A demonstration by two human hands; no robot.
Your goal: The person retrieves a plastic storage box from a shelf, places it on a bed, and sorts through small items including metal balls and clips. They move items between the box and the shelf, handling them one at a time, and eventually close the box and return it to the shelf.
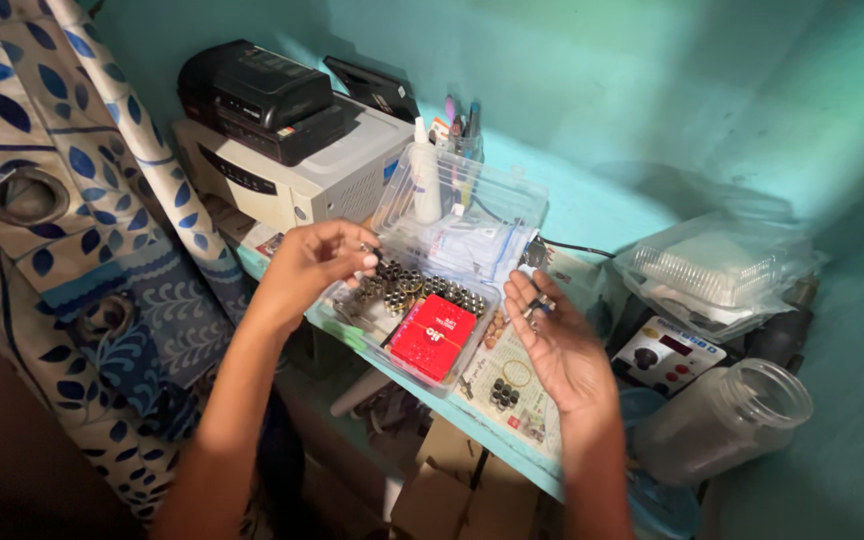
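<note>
A clear plastic box (pixel 347 325) sits on a turquoise shelf; inside are several small metal cylinders (pixel 422 287) and a red flat case (pixel 434 335). My left hand (pixel 317 262) hovers over the box's left end, fingertips pinched on a small metal piece just above the cylinders. My right hand (pixel 552 345) is palm-up to the right of the box, and small dark parts (pixel 535 308) lie on its fingers. The box's open lid (pixel 472 215) stands behind, with a white bottle (pixel 425 175) in front of it.
A black device (pixel 257 95) rests on a white machine (pixel 292 170) at the back left. A blue-patterned curtain (pixel 42 230) hangs on the left. To the right are clear plastic packs (pixel 717 270), a clear jar (pixel 727 420) and a small meter (pixel 664 355). Cardboard boxes (pixel 452 490) lie below.
</note>
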